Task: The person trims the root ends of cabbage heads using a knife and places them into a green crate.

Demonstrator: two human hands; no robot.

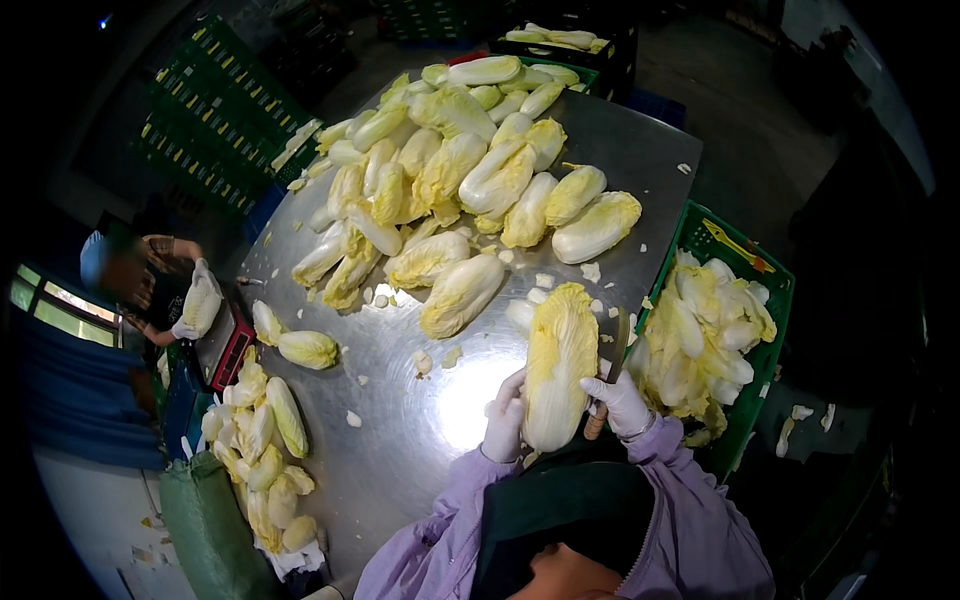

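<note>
A napa cabbage (561, 367) stands upright before me, its yellow leafy end pointing away and its white base towards me. My left hand (506, 416), in a white glove, grips its left side. In my right hand (622, 405), also gloved, is a knife (619, 346) with a wooden handle (596, 421); its blade points away along the cabbage's right side. The fingers of that hand also touch the cabbage. Small white trimmings lie on the metal table (405, 405) around it. Just beyond lies another whole cabbage (463, 296).
A heap of napa cabbages (450, 165) covers the table's far part. At right, a green crate (776, 300) holds loose leaves (697, 330). More cabbages (262, 450) lie along the left edge, near a green sack (214, 525). A person (150, 292) holds a cabbage by a red scale (234, 349).
</note>
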